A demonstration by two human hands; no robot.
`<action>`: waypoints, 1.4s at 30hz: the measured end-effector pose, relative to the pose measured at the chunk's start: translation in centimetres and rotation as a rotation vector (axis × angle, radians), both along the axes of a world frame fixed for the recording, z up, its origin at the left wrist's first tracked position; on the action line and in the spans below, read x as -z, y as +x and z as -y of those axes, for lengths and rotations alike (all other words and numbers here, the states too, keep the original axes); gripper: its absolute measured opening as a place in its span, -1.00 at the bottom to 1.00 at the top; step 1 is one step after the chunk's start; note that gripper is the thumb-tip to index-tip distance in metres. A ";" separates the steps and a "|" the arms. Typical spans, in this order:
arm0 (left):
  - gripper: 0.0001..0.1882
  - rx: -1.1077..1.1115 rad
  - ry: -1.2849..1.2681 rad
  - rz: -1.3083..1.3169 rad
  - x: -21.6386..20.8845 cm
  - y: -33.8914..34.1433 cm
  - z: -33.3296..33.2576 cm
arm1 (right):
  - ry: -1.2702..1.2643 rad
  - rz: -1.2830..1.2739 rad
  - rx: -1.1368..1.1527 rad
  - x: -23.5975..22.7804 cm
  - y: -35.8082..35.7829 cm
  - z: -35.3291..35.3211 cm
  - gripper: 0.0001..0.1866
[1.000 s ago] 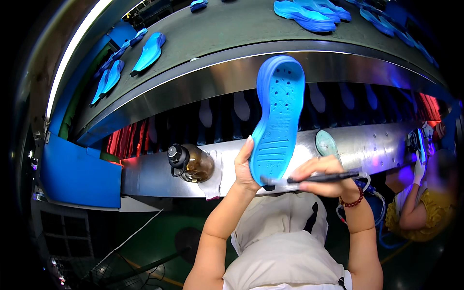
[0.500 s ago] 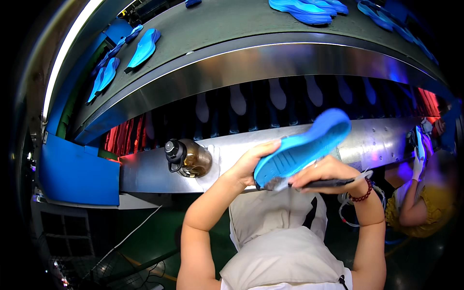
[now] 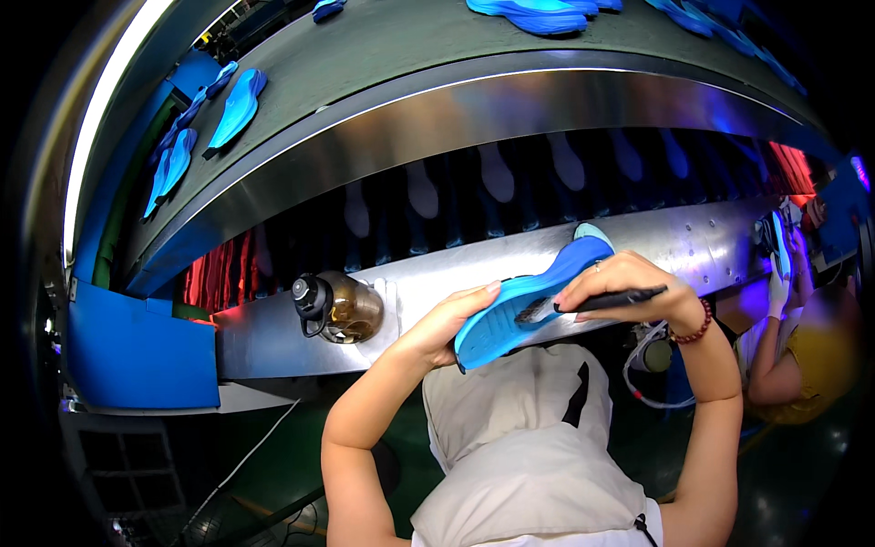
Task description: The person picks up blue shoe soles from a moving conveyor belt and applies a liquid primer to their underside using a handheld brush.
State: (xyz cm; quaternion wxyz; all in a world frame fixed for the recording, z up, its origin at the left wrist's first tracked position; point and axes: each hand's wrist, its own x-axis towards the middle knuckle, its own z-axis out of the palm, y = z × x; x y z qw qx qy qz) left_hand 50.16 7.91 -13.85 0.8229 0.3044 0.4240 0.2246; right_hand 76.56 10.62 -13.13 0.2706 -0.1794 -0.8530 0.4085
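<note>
A blue shoe sole [image 3: 492,330] is tilted in front of me, its hollowed inner side toward me. My left hand [image 3: 448,330] grips its near left end, thumb along the rim and the other fingers partly hidden behind. My right hand [image 3: 627,284] is closed on a brush with a dark handle [image 3: 629,299]. The brush's bristles [image 3: 536,313] rest against the inside of the sole around its middle. Part of the far end of the sole is covered by my right hand.
A metal ledge [image 3: 428,283] holds a brown bottle [image 3: 342,308] with a black lid. Beyond it, a conveyor belt [image 3: 383,64] carries several blue soles [image 3: 239,109]. Dark and red strips hang under the belt. On the right, another person in yellow [image 3: 802,369] holds a sole.
The brush has moved from the left end of the sole toward its middle. The sole's far end has come lower, and the whole view has shifted slightly.
</note>
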 end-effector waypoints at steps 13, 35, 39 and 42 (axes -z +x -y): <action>-0.49 -0.144 0.394 0.048 3.1 2.6 -0.4 | -0.428 -0.110 0.455 1.0 -4.7 1.0 -0.85; -0.53 -0.440 0.270 0.048 4.9 4.4 -0.7 | -0.507 -0.291 0.845 3.2 -4.7 -3.1 -0.71; -0.56 -0.523 0.158 0.115 4.8 4.7 -1.1 | -0.305 -0.381 1.025 4.8 -4.4 -4.7 -0.73; -0.58 -0.534 0.110 0.232 6.4 5.5 -1.2 | -0.255 -0.455 1.085 6.0 -4.3 -5.2 -0.78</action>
